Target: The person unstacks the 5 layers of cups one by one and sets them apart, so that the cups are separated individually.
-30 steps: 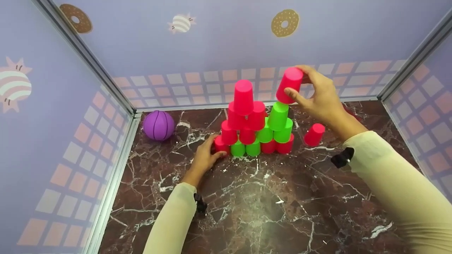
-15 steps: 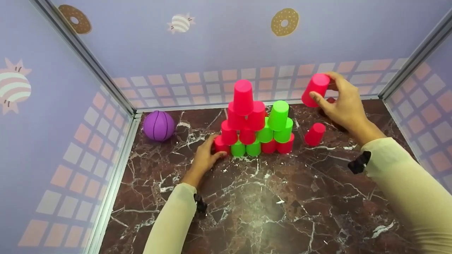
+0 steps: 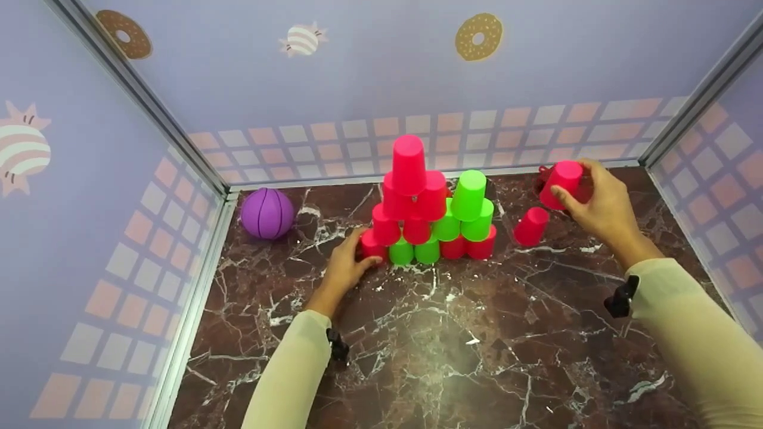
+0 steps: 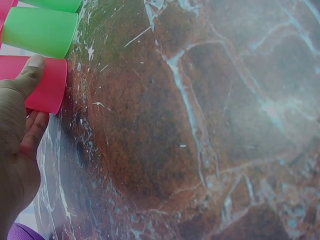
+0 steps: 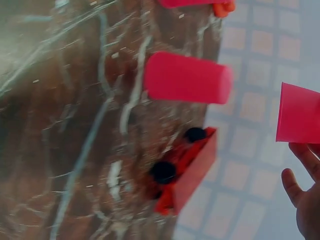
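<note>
A stack of upside-down pink and green cups stands mid-table. One pink cup [image 3: 409, 164] tops its left part, a green cup [image 3: 471, 193] its right. My left hand [image 3: 344, 262] holds the bottom-left pink cup [image 3: 372, 247], thumb on the near side and fingers on the other, as the left wrist view shows. To the right of the stack, my right hand [image 3: 607, 205] grips another pink cup [image 3: 562, 183] between thumb and fingers, bottom up. It hangs behind and right of a lone pink cup [image 3: 532, 227] on the table.
A purple ball [image 3: 267, 213] lies at the back left. In the right wrist view a red toy with black wheels [image 5: 187, 170] stands by the back wall, mostly hidden behind the held cup in the head view. Patterned panels enclose the marbled table [image 3: 453, 357].
My right hand has carried its pink cup away from the top of the green cup, rightward and down. The left hand has stayed at the stack's bottom-left cup.
</note>
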